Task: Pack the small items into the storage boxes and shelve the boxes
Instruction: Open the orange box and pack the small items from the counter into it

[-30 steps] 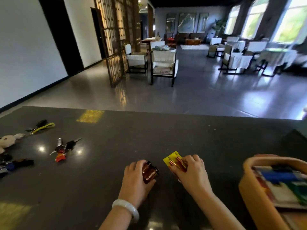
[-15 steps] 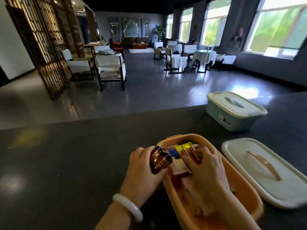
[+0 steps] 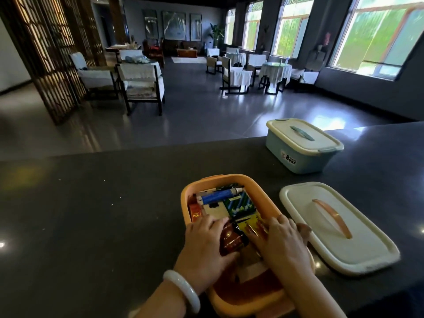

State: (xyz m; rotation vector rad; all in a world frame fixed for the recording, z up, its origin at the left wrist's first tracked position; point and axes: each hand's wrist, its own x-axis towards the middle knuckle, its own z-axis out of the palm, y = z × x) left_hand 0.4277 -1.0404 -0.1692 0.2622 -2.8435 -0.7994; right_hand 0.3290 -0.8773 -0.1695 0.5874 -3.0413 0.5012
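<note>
An open orange storage box point(image 3: 187, 196) sits on the dark counter in front of me, holding a blue tube point(image 3: 219, 195), small cartons and cards. Both hands are lowered inside it. My left hand point(image 3: 204, 249) grips a small brown glass bottle point(image 3: 230, 241). Beside it my right hand point(image 3: 281, 243) presses a yellow card pack point(image 3: 249, 223) down among the items. The box's cream lid point(image 3: 339, 228), with an orange handle, lies flat on the counter just to the right.
A second box point(image 3: 302, 146), pale blue with a cream lid shut on it, stands at the counter's far right. The counter's far edge point(image 3: 137, 149) drops to a tiled floor with chairs and tables beyond.
My hands carried the bottle and yellow card pack from the counter to the right, over the orange box, then down into it. The view swung right, bringing the lid and blue box into sight.
</note>
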